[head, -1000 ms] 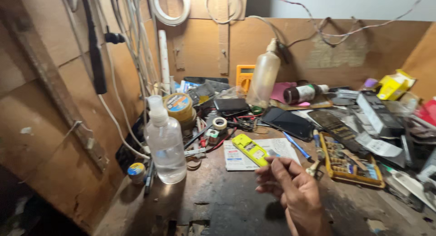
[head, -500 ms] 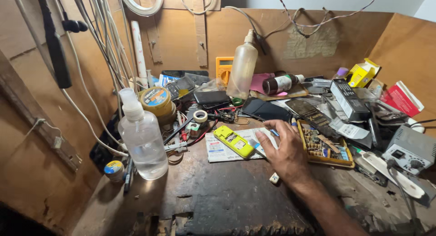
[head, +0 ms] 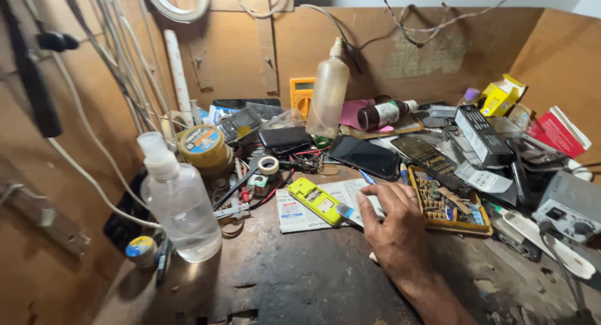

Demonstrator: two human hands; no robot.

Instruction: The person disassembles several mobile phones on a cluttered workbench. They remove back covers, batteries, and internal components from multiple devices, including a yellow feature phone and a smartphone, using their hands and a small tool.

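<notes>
Yellow box (head: 499, 96) and red packet (head: 557, 131) sit far right on the desk (head: 300, 281); a white printed sheet (head: 300, 213) lies mid-desk under the yellow phone (head: 316, 200). Right hand (head: 393, 228), fingers curled together, seemingly pinching a small metal blade (head: 345, 211) at the phone's edge.
</notes>
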